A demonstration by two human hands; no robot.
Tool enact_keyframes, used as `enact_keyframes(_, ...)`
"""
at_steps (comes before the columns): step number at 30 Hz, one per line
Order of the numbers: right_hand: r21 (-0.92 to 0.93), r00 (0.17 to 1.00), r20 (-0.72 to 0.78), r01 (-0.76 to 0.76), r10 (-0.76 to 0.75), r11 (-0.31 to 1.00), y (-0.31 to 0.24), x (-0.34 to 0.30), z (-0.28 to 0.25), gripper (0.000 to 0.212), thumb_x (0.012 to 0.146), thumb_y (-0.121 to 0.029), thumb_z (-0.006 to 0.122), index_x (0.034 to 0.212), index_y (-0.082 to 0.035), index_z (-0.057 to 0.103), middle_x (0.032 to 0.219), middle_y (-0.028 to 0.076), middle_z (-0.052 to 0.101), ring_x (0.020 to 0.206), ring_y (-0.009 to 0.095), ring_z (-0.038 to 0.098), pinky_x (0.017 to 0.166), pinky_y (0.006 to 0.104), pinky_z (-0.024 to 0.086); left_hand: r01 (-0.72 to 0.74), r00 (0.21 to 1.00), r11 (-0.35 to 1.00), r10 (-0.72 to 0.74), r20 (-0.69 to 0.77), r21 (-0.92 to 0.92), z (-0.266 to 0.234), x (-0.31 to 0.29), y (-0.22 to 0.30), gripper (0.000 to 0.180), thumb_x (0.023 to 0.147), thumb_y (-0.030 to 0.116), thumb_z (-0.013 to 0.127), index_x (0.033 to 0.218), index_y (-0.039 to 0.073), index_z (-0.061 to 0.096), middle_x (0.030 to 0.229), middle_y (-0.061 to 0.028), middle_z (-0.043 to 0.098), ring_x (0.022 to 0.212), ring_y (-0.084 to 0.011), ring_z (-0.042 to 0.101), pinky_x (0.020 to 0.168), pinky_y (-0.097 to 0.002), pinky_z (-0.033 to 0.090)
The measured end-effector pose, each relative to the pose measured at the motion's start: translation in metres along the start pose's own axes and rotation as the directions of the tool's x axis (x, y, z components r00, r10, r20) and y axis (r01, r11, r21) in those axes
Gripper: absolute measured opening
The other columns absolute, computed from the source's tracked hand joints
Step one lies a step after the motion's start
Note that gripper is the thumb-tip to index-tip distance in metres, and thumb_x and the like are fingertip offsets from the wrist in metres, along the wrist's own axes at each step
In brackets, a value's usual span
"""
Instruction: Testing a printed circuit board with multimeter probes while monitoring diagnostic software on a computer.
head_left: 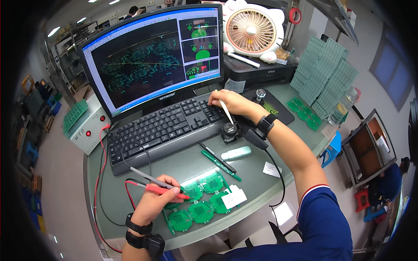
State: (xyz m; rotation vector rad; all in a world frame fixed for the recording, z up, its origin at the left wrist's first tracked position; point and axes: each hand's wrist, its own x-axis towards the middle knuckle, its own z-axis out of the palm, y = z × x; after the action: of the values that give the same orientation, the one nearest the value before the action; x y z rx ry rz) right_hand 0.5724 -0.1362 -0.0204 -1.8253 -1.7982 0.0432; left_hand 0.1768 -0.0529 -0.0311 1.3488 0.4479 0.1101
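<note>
2 probes point(156, 189) sit in the left hand point(153, 203).

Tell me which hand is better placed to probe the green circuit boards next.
Likely the left: the left hand grips the red probe, its tip at the green circuit boards, while the right hand is farther off, at the keyboard.

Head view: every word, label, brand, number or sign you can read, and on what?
I don't copy wording or brands.
Monitor: pale lettering on lower bezel, legible; on-screen text too small.
White box at left: dark letters, legible.
Black printer: pale lettering, legible.
Keyboard: key legends too small.
White paper slips: print too small.
</note>
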Motion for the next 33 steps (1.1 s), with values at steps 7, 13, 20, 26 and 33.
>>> enact_keyframes(7, 0.014, 0.993, 0.009, -0.115, 0.115, 0.993, -0.015, -0.003, -0.012, 0.018, 0.097, -0.024, 0.052, 0.094, -0.007, 0.057, 0.079, 0.008, 0.069, 0.083, 0.03, 0.067, 0.072, 0.0407, 0.05, 0.0, 1.0, 1.0, 0.001, -0.005, 0.014, -0.003, 0.0, 0.0, 0.019, 0.091, 0.013, 0.066, 0.101, 0.0, 0.055, 0.093, -0.0073, 0.062, 0.085, -0.0167, 0.069, 0.076, -0.0287, 0.06)
enact_keyframes(13, -0.043, 0.998, 0.05, -0.037, 0.039, 0.998, -0.014, 0.022, 0.008, 0.019, 0.095, -0.027, 0.055, 0.1, -0.011, 0.062, 0.084, 0.013, 0.069, 0.087, 0.034, 0.066, 0.077, 0.0446, 0.049, -0.01, 1.0, 1.0, 0.01, 0.004, 0.005, -0.002, 0.0, -0.002, 0.02, 0.091, 0.014, 0.066, 0.101, 0.0, 0.056, 0.094, -0.0072, 0.062, 0.085, -0.0158, 0.069, 0.076, -0.0277, 0.06)
enact_keyframes(20, -0.197, 0.954, -0.172, -0.279, 0.247, 0.94, 0.009, 0.011, -0.001, 0.015, 0.091, -0.024, 0.056, 0.093, -0.01, 0.06, 0.081, 0.013, 0.068, 0.083, 0.037, 0.064, 0.077, 0.0469, 0.048, 0.013, 1.0, 1.0, -0.014, 0.022, 0.019, 0.0, -0.003, 0.002, 0.018, 0.092, 0.014, 0.065, 0.101, 0.0, 0.057, 0.096, -0.0055, 0.06, 0.089, -0.0137, 0.066, 0.077, -0.0272, 0.059)
enact_keyframes(26, -0.05, 0.994, -0.1, -0.043, 0.037, 0.998, -0.011, 0.012, -0.003, 0.013, 0.091, -0.021, 0.056, 0.092, -0.009, 0.06, 0.08, 0.01, 0.069, 0.081, 0.033, 0.066, 0.073, 0.0443, 0.049, -0.008, 1.0, 1.0, 0.007, 0.024, 0.019, -0.003, -0.002, 0.002, 0.018, 0.093, 0.015, 0.065, 0.1, 0.0, 0.057, 0.094, -0.006, 0.061, 0.088, -0.014, 0.066, 0.077, -0.0275, 0.059)
enact_keyframes(33, -0.082, 0.999, -0.044, -0.007, 0.004, 0.997, -0.023, 0.01, 0.001, 0.015, 0.092, -0.022, 0.055, 0.091, -0.008, 0.058, 0.081, 0.007, 0.071, 0.078, 0.032, 0.067, 0.069, 0.0436, 0.05, -0.007, 1.0, 1.0, 0.007, 0.025, 0.025, -0.005, -0.005, 0.001, 0.018, 0.092, 0.016, 0.065, 0.1, 0.002, 0.057, 0.095, -0.0056, 0.063, 0.088, -0.0132, 0.067, 0.077, -0.0253, 0.058)
